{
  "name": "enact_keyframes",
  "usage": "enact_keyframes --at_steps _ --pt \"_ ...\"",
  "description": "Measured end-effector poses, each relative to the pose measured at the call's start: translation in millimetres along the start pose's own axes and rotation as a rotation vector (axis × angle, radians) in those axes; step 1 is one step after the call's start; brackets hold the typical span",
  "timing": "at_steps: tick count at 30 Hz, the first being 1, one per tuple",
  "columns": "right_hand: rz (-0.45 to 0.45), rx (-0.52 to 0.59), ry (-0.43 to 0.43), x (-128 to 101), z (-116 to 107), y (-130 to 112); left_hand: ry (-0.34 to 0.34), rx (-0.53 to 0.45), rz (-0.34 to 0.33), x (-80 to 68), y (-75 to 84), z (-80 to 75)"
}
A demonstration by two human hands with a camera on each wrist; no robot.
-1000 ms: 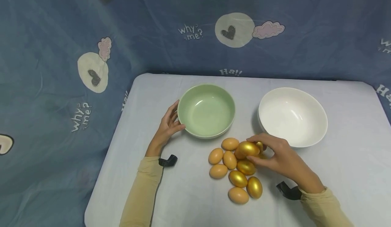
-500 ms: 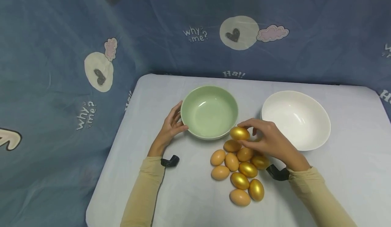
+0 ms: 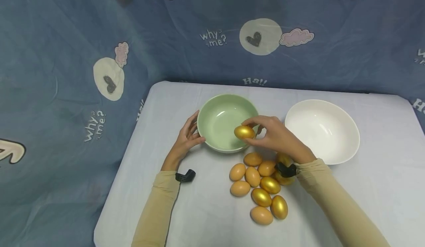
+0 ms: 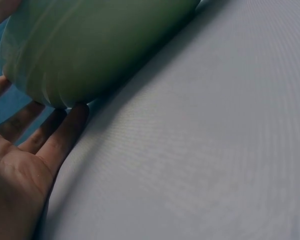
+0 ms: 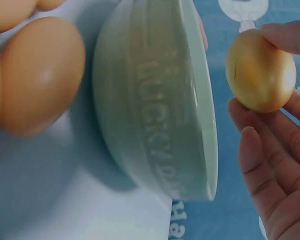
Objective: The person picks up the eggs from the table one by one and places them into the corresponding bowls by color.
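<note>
Thumb and fingertips of my right hand [image 3: 270, 134] pinch a golden egg [image 3: 244, 131] over the near right part of the green bowl [image 3: 212, 108]. In the right wrist view the golden egg [image 5: 262, 70] hangs above the rim of the bowl [image 5: 140, 95], which bears raised lettering. My left hand [image 3: 186, 136] rests spread fingers against the bowl's left side; the left wrist view has these fingers [image 4: 70, 130] fairly straight, their tips touching the outer wall. Below the bowl lie several brown eggs [image 3: 240, 188] and several golden eggs [image 3: 279, 207], some partly hidden by the right wrist.
A larger white bowl [image 3: 322, 129] stands to the right, just beyond my right hand. White cloth [image 3: 199, 217] covers the table, and a blue printed curtain [image 3: 182, 18] hangs behind its far edge. Each wrist wears a small black device [image 3: 185, 175].
My right hand has lifted the golden egg from the group of eggs and carried it up and left over the green bowl. My left hand has stayed at the bowl's side.
</note>
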State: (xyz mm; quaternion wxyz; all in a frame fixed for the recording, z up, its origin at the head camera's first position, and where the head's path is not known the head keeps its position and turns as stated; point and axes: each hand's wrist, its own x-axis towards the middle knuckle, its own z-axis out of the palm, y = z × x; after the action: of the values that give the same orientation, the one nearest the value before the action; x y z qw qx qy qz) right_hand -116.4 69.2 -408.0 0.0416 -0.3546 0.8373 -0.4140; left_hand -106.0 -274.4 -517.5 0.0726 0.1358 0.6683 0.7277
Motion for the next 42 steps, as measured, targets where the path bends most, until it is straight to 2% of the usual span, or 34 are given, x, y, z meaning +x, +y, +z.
enact_keyframes --at_steps 6,16,31,42 --pt "0.088 0.013 -0.075 28 1 -4 0.003 0.014 -0.004 0.3 0.2 0.5" --pt "0.085 0.003 -0.166 62 7 -7 -0.004 -0.010 -0.006 -0.3 0.2 0.9" --pt "0.121 -0.013 -0.202 96 13 1 -0.017 -0.029 -0.004 -0.5 -0.6 0.3" --pt "0.149 -0.037 -0.220 119 24 14 -0.014 -0.015 -0.035 -1.5 0.8 -0.4"
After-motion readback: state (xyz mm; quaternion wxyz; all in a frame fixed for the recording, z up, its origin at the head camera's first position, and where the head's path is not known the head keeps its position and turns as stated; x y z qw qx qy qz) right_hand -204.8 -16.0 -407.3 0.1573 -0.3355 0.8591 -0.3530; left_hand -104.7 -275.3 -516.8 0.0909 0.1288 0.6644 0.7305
